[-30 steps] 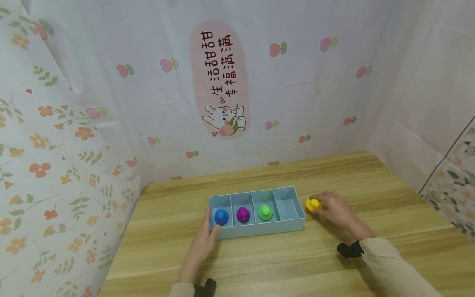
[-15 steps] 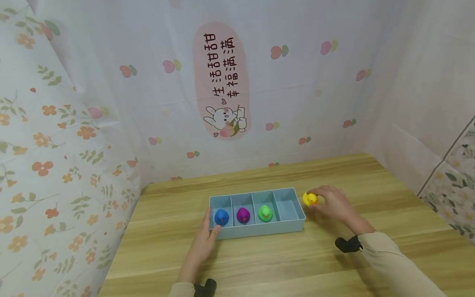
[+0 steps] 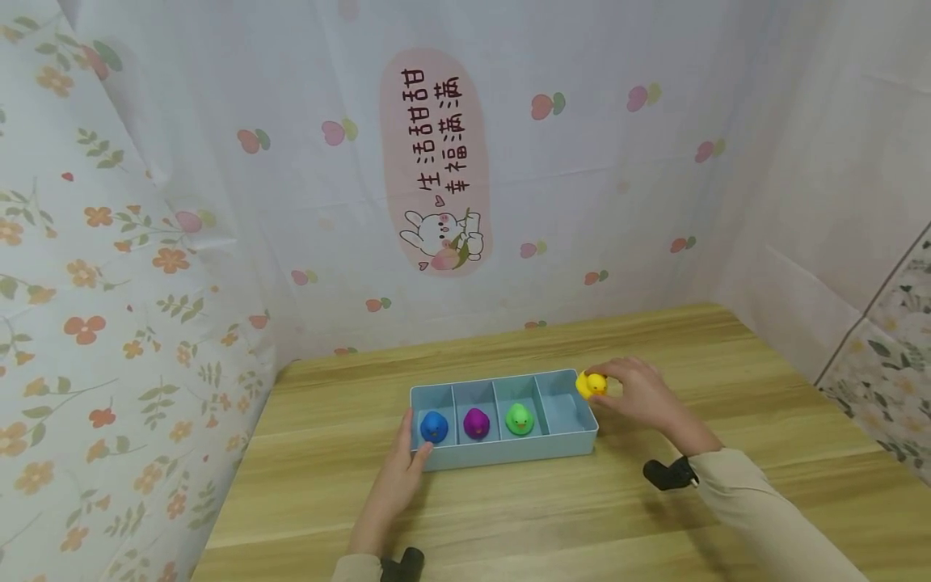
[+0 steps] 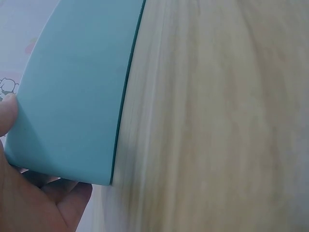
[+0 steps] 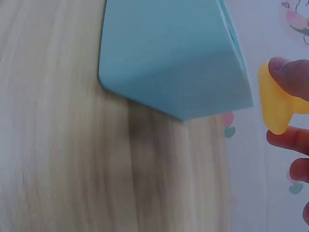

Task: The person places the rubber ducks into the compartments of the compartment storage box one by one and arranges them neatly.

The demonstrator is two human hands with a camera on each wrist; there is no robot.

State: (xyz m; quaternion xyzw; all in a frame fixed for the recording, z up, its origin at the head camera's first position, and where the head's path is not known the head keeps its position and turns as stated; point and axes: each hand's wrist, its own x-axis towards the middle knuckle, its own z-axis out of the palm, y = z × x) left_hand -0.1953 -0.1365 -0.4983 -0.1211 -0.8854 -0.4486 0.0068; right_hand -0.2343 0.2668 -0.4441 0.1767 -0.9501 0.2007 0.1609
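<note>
A pale blue box (image 3: 509,449) with a row of compartments stands on the table. From left to right it holds a blue rubber duck (image 3: 434,427), a purple duck (image 3: 476,423) and a green duck (image 3: 520,419); the rightmost compartment is bare. My left hand (image 3: 398,473) grips the box's left end, thumb by the front rim, fingers along the end wall (image 4: 63,140). Between thumb and fingers, my right hand (image 3: 643,396) pinches a yellow rubber duck (image 3: 591,385), raised at the right end's rim. The right wrist view shows this duck (image 5: 274,104) above the box's edge.
The wood-grain table (image 3: 509,517) extends around the box. Behind it hangs a pale printed curtain (image 3: 582,202), with a flowered cloth (image 3: 109,323) on the left. A black wrist strap (image 3: 671,474) sits at the right sleeve.
My right hand has lifted the yellow duck off the table and carried it left, up to the box's right rim. The left hand stays on the box.
</note>
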